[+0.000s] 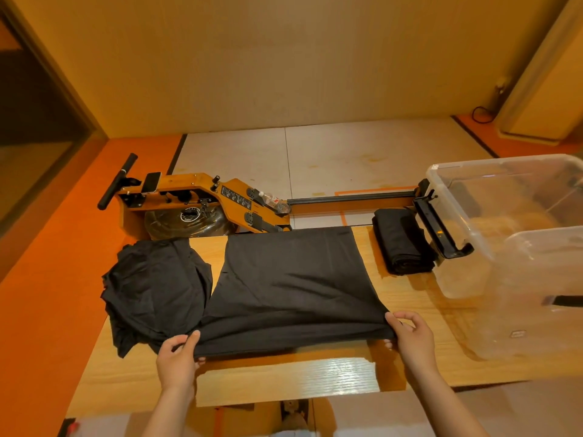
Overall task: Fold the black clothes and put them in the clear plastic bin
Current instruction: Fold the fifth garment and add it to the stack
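Both hands [177,353] [410,335] on black garment [293,279] corners

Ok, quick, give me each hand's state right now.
Left hand: pinching the near left corner of the spread black garment.
Right hand: pinching the near right corner of the same garment.

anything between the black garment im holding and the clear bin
Nothing blocks it: bare table separates the black garment from the clear bin; the folded black stack lies farther back, beside the bin.
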